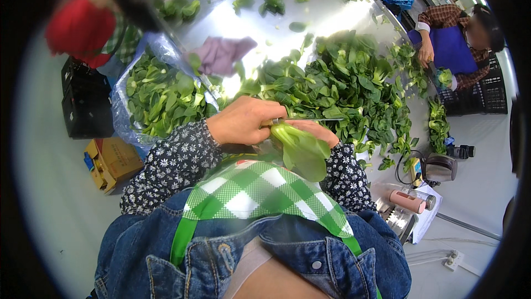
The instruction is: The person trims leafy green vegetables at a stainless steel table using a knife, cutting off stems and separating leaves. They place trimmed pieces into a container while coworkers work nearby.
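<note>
My left hand (240, 121) is closed around the pale handle of a knife (311, 119), whose thin blade points right. A head of bok choy (300, 149) hangs in front of my apron, its pale base close under the blade and its leaves downward. My right hand (317, 130) is behind this bok choy and holds it; most of its fingers are hidden. Just beyond my hands a big heap of bok choy (344, 79) lies on the metal table (253, 19). To the left, a container lined with blue plastic (120, 104) is full of bok choy (168, 96).
A purple cloth (222, 54) lies on the table. At right, a co-worker (444, 46) holds a knife and bok choy. A red-sleeved person (81, 25) is at upper left. Black crates (85, 100) and a cardboard box (114, 162) stand left; a pink bottle (406, 201) is lower right.
</note>
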`<act>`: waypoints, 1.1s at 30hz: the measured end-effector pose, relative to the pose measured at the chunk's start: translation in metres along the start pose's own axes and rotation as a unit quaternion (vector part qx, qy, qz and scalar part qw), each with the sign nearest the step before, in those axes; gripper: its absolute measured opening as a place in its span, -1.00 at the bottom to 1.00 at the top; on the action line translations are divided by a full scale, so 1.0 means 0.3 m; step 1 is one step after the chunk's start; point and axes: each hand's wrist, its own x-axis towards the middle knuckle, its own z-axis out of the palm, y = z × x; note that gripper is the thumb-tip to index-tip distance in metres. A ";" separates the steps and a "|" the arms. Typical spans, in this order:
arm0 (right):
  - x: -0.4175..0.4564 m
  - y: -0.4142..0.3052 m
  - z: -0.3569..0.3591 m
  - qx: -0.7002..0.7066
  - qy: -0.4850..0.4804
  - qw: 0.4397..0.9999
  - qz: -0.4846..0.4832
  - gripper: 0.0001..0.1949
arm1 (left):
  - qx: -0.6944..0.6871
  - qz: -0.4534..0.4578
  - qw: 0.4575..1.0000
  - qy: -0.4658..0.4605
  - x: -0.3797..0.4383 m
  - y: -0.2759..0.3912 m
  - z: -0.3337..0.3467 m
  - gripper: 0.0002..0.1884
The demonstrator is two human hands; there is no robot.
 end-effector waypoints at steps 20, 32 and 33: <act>0.074 0.008 0.058 -0.400 0.265 0.831 -0.281 -0.50 | -0.233 -0.205 0.949 0.060 -0.009 -0.068 0.012 -0.60; 0.039 -0.008 0.050 -0.368 0.219 0.895 -0.123 -0.49 | 0.082 -0.193 0.967 0.144 -0.076 -0.119 -0.058 -0.60; 0.038 -0.017 0.054 -0.334 0.219 0.911 -0.106 -0.50 | 0.159 -0.151 0.948 0.230 -0.080 -0.117 -0.052 -0.59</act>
